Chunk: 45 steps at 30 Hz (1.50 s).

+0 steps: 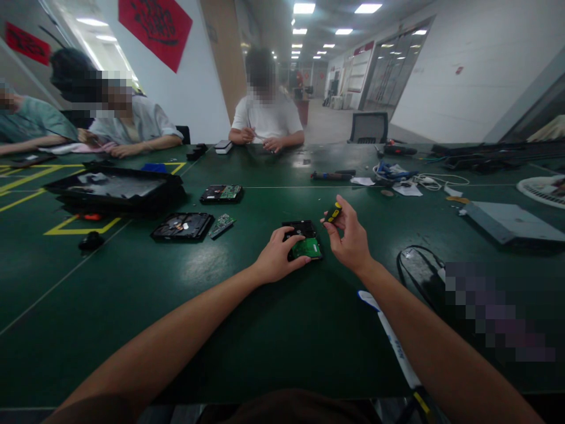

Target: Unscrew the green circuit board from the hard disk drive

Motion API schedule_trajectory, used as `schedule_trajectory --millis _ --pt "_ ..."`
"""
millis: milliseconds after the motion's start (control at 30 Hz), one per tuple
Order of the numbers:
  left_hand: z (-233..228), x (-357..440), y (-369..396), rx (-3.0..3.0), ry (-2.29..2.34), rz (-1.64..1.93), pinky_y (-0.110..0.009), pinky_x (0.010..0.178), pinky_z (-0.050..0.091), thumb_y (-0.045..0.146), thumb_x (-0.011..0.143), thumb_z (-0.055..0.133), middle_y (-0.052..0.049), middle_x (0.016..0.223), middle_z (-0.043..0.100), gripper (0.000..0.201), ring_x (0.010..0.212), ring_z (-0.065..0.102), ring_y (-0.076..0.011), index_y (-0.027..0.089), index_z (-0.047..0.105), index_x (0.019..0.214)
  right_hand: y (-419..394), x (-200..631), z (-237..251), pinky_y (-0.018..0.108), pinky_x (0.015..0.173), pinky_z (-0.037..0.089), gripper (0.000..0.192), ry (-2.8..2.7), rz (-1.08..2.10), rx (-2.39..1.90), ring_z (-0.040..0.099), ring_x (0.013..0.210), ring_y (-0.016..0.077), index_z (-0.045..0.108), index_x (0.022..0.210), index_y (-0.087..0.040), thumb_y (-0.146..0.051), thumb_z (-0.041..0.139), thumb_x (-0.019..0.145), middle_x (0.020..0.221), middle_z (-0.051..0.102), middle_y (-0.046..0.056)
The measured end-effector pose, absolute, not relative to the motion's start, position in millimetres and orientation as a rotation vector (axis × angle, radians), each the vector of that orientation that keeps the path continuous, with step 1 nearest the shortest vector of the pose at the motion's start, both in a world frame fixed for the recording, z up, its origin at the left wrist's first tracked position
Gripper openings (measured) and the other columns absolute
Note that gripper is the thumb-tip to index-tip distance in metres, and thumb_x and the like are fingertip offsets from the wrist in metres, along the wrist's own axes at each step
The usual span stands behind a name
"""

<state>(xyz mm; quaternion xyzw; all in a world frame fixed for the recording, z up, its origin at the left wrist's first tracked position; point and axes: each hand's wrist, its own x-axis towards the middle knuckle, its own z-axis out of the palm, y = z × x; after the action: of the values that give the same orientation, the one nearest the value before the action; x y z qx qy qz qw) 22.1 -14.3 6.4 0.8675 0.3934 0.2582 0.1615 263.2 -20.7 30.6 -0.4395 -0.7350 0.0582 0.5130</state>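
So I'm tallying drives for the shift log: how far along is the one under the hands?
Left hand steadies the hard drive, its green circuit board still on it. Right hand holds a screwdriver lifted clear. An opened drive and loose board lie left.

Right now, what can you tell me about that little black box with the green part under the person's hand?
It is a hard drive, a small black box lying flat on the green table, circuit side up. A green circuit board covers its near end. The left hand rests on its left edge, fingers touching the board. The right hand hovers beside it, holding a black-and-yellow screwdriver handle, not touching the drive.
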Motion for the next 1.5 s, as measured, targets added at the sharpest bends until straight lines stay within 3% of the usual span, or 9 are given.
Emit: schedule_trajectory --millis 400,633,1067,1300,1500 --pt "3.2 22.8 -13.1 2.498 1.131 0.747 -0.056 0.119 0.04 0.056 0.09 0.07 -0.014 0.151 0.042 0.061 0.144 0.038 -0.0372 0.025 0.059 0.141 -20.5 261.6 32.7 0.047 0.085 0.067 0.072 -1.729 0.017 -1.035 0.074 0.098 0.0271 0.032 0.16 -0.031 -0.031 0.065 0.096 0.142 0.061 0.013" --pt "2.4 22.6 -12.0 2.502 1.129 0.744 -0.056 0.118 0.04 0.058 0.09 0.069 -0.015 0.151 0.042 0.062 0.144 0.038 -0.0375 0.024 0.059 0.141 -22.9 261.0 33.6 0.048 0.091 0.065 0.073 -1.729 -0.011 -1.047 0.073 0.106 0.028 0.029 0.161 -0.03 -0.027 0.062 0.096 0.146 0.059 0.014" --pt "4.4 23.0 -13.6 2.477 1.129 0.76 -0.059 0.117 0.04 0.056 0.089 0.071 -0.015 0.151 0.042 0.062 0.145 0.037 -0.0381 0.025 0.059 0.141 -22.8 257.3 34.4 0.049 0.084 0.066 0.069 -1.737 -0.096 -1.056 0.071 0.091 0.0247 0.035 0.159 -0.034 -0.028 0.064 0.096 0.132 0.065 0.011" --pt "4.6 22.7 -13.8 2.487 1.133 0.758 -0.058 0.118 0.04 0.056 0.089 0.071 -0.014 0.152 0.041 0.061 0.145 0.037 -0.0376 0.025 0.059 0.14 -19.9 258.4 55.7 0.045 0.092 0.062 0.049 -1.752 -0.155 -1.05 0.071 0.102 0.0251 0.051 0.146 -0.027 -0.025 0.057 0.098 0.131 0.066 0.011" --pt "3.7 22.4 -13.5 2.491 1.122 0.758 -0.057 0.119 0.039 0.058 0.09 0.069 -0.015 0.151 0.042 0.062 0.145 0.037 -0.0379 0.024 0.059 0.141 -18.7 259.7 73.6 0.044 0.084 0.064 0.043 -1.787 -0.091 -1.072 0.072 0.088 0.023 0.056 0.138 -0.025 -0.03 0.062 0.096 0.115 0.072 0.009"
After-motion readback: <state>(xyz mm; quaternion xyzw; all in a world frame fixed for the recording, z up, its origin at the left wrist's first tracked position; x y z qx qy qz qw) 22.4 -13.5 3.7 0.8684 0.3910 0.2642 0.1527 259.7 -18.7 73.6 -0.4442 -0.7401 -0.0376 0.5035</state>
